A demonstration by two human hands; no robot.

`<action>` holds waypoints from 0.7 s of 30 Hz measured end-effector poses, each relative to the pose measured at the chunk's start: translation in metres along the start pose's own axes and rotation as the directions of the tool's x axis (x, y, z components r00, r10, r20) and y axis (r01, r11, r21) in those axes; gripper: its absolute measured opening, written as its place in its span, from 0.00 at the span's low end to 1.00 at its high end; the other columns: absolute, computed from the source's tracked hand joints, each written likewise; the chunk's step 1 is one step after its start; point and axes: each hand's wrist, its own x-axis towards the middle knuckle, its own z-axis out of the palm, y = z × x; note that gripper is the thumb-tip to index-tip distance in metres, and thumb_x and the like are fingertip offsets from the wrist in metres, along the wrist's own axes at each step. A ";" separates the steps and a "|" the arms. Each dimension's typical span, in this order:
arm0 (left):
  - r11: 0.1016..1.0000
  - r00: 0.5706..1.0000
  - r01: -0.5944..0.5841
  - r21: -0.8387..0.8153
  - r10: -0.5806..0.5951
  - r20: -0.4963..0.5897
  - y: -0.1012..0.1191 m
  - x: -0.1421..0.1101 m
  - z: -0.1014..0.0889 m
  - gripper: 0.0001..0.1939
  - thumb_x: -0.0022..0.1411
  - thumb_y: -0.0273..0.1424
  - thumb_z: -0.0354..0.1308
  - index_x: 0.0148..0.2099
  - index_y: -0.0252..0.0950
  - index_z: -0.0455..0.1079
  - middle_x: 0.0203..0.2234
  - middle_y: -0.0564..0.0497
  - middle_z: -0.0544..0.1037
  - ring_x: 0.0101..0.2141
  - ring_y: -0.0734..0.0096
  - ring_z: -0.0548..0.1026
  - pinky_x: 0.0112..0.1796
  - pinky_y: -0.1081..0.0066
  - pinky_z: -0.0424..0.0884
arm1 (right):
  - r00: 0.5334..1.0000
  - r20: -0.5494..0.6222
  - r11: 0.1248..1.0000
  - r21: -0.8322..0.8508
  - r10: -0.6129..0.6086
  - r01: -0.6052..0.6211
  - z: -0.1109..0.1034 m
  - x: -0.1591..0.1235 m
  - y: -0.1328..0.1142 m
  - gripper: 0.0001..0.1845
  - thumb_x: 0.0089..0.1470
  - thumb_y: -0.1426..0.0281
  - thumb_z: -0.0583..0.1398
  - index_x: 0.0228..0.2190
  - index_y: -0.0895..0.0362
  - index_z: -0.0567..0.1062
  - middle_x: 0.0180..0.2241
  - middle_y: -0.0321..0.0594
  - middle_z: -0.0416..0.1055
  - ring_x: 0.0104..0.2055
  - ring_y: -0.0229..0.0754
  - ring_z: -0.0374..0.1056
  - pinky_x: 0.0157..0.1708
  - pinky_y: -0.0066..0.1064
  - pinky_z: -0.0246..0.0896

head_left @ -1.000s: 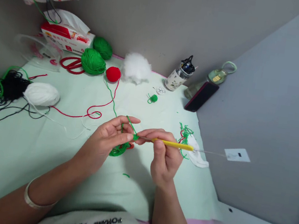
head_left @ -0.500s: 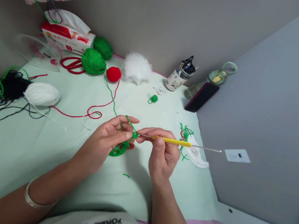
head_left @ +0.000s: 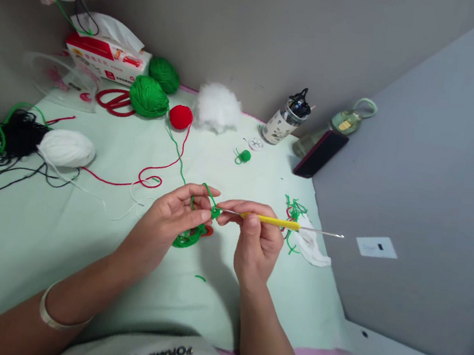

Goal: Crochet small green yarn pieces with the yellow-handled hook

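Note:
My left hand (head_left: 178, 216) pinches a small piece of green crochet work (head_left: 215, 213) between thumb and fingers, and a green yarn strand (head_left: 210, 192) runs over its index finger. My right hand (head_left: 259, 243) is closed on the yellow handle of a crochet hook (head_left: 272, 221). The hook's left tip meets the green work; its other metal end points right. Below the left hand lies a looped green yarn bundle (head_left: 186, 240) with a bit of red-orange (head_left: 208, 231) beside it. The stitches are too small to make out.
Behind the hands are green yarn balls (head_left: 148, 97), a red ball (head_left: 180, 117), white stuffing (head_left: 217, 108), red-handled scissors (head_left: 115, 101) and a tissue box (head_left: 103, 59). White yarn (head_left: 67, 148) and black yarn (head_left: 20, 136) lie left. A phone (head_left: 321, 154) and yarn scraps (head_left: 297, 210) are right.
The crochet hook and my right hand have shifted slightly left, with the hook's tip further toward the green work. My left hand stays almost in place.

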 end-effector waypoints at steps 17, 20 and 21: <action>0.986 0.998 -0.061 0.155 0.058 0.022 0.003 -0.003 -0.003 0.09 0.65 0.35 0.66 0.47 0.42 0.80 0.33 0.54 0.77 0.34 0.70 0.80 0.39 0.69 0.79 | 0.989 0.080 0.974 0.181 0.127 -0.140 -0.006 0.004 0.002 0.10 0.69 0.63 0.60 0.38 0.53 0.79 0.37 0.39 0.83 0.31 0.37 0.77 0.34 0.32 0.75; 0.991 0.998 -0.057 0.118 0.055 0.017 0.003 -0.003 -0.004 0.11 0.65 0.36 0.67 0.49 0.42 0.79 0.34 0.54 0.76 0.34 0.71 0.79 0.39 0.68 0.79 | 0.990 0.072 0.976 0.173 0.123 -0.134 -0.006 0.004 0.001 0.10 0.68 0.63 0.60 0.38 0.53 0.80 0.38 0.39 0.83 0.32 0.37 0.77 0.34 0.31 0.75; 0.991 0.998 -0.058 0.118 0.055 0.021 0.002 -0.002 -0.005 0.11 0.65 0.36 0.68 0.49 0.42 0.79 0.34 0.54 0.75 0.33 0.71 0.79 0.39 0.68 0.79 | 0.991 0.071 0.979 0.162 0.117 -0.127 -0.005 0.004 0.001 0.10 0.68 0.63 0.60 0.38 0.53 0.80 0.38 0.39 0.83 0.32 0.37 0.77 0.35 0.31 0.75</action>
